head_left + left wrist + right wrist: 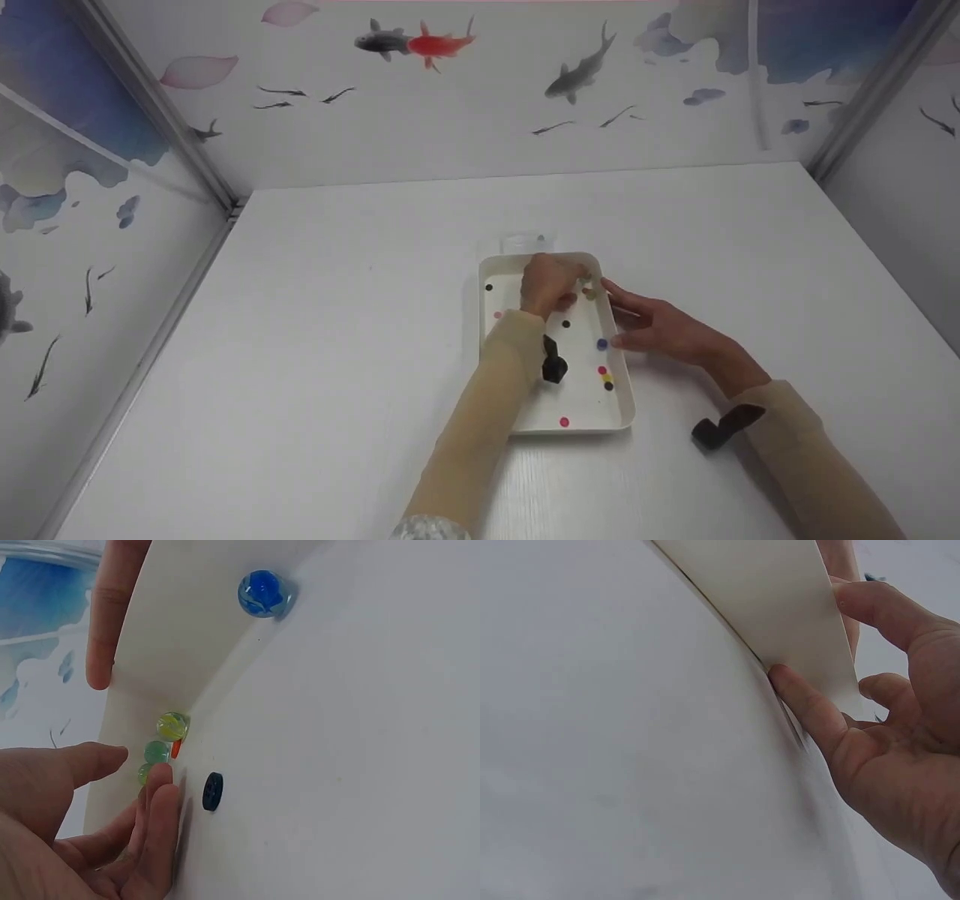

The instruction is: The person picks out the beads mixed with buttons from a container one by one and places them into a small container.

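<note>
A shallow cream tray [555,430] lies on the table. My left hand [549,283] reaches into its far right corner, fingertips right at a group of glass marbles. In the left wrist view, thumb and fingers of this hand [112,840] stand apart beside a yellow-swirled marble [172,726] and a green marble [156,752]. A small orange piece [176,748] lies against them, and a dark button [213,791] is close by. My right hand [667,330] touches the tray's right wall from outside, fingers spread. A blue marble [602,344] sits inside that wall.
Several small coloured pieces lie in the tray, including a red one [564,422] near the front and a black one [489,287] at the far left. Behind the tray stands a clear container [521,241]. Printed panels [480,97] wall the table's back and sides.
</note>
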A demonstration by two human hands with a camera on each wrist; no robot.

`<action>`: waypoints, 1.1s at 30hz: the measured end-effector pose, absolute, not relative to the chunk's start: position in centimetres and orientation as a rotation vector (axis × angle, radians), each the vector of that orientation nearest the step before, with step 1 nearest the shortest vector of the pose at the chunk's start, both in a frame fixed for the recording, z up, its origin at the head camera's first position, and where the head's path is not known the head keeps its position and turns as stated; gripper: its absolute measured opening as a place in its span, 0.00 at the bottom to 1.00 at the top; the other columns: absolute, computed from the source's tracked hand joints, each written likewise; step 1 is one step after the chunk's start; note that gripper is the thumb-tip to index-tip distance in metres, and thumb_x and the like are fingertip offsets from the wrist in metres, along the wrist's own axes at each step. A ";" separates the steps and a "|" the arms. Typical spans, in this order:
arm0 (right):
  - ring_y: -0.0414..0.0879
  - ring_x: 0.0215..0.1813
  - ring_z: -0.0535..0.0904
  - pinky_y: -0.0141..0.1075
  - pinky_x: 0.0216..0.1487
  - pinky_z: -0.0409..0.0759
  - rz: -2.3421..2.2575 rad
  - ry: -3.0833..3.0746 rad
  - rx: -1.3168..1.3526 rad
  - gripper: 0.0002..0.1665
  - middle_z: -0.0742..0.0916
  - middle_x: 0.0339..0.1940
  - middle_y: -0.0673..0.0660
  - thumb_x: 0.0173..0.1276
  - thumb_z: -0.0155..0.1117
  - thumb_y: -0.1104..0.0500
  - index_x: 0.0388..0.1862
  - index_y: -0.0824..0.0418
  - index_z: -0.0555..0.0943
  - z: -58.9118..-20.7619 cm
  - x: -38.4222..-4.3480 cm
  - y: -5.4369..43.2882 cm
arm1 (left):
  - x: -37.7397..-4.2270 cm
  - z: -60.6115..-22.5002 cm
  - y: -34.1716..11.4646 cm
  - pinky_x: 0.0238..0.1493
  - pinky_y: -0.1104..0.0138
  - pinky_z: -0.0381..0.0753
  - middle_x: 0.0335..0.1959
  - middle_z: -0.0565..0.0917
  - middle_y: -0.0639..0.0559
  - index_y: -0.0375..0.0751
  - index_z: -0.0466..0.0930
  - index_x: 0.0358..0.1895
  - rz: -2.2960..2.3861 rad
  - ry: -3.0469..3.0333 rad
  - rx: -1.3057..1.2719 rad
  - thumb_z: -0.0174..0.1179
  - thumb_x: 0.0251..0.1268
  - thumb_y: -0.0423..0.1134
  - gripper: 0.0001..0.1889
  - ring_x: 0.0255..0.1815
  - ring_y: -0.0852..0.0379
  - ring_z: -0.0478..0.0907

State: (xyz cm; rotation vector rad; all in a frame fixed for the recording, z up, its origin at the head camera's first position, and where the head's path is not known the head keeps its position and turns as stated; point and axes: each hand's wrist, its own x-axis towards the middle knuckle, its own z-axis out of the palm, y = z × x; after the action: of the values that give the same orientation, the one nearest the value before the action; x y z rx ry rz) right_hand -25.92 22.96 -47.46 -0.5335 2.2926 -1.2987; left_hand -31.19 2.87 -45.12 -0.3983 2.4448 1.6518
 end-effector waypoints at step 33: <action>0.57 0.83 0.55 0.58 0.78 0.58 -1.346 2.242 -0.537 0.57 0.57 0.84 0.53 0.64 0.73 0.51 0.83 0.43 0.47 -47.5 -26.0 23.1 | -31.8 -46.1 3.5 0.12 0.72 0.69 0.12 0.75 0.55 0.42 0.80 0.29 1.620 2.562 -0.441 0.67 0.57 0.41 0.08 0.09 0.63 0.70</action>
State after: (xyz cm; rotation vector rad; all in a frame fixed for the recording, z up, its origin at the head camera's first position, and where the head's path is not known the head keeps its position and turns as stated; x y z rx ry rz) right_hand -26.00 23.07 -47.50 -0.5371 2.2421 -1.3456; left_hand -31.80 3.47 -46.06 -0.4413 2.5620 1.6200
